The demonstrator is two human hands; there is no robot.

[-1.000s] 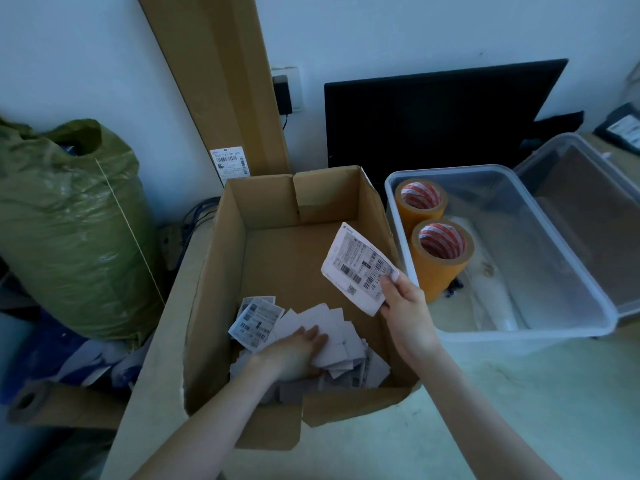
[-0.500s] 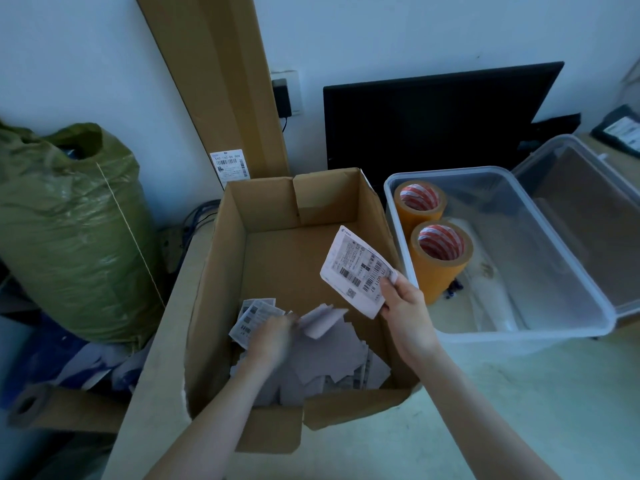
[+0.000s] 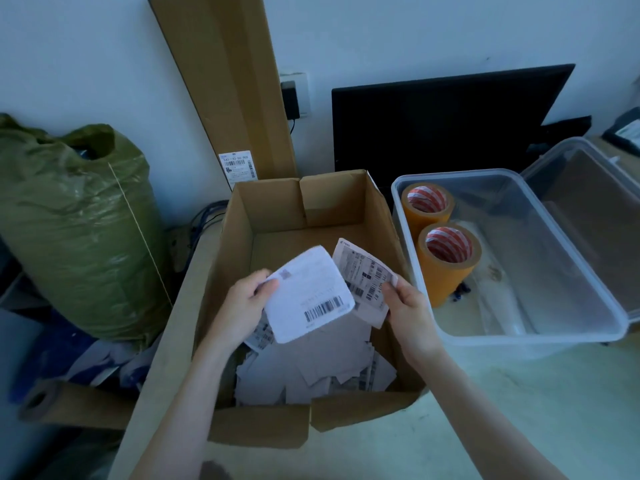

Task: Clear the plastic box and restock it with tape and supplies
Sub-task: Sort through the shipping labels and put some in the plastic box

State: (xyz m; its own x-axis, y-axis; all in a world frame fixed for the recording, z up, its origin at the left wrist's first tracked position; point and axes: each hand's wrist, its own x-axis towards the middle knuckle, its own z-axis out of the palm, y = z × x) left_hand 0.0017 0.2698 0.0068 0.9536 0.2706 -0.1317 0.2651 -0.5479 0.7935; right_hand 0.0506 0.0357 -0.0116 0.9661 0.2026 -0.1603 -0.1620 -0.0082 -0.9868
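The plastic box (image 3: 512, 327) sits on the tabletop (image 3: 519, 410) to the right of the cardboard box (image 3: 221, 271), touching or just beside it, and it already holds two rolls of orange tape (image 3: 446, 261) standing on end near its left wall, with what looks like a clear wrapped item lying beside them, though the glare makes that hard to tell. Its lid (image 3: 588, 202) leans open behind it on the right. Over the cardboard box we hold two label sheets: our left hand (image 3: 242, 303) pinches the corner of the white sheet with a barcode (image 3: 308, 296), thumb on top and fingers curled under, while our right hand (image 3: 405, 310) pinches the edge of the printed shipping label (image 3: 367, 275) between thumb and forefinger, the other fingers folded loosely. The two sheets overlap, the white one in front. More loose labels (image 3: 311, 368) lie heaped in the bottom of the cardboard box. We judge the step in hand to be gathering these slips into one stack, so we would do well to square the edges together, pass both to one hand, and keep the grip light so the paper does not crease.
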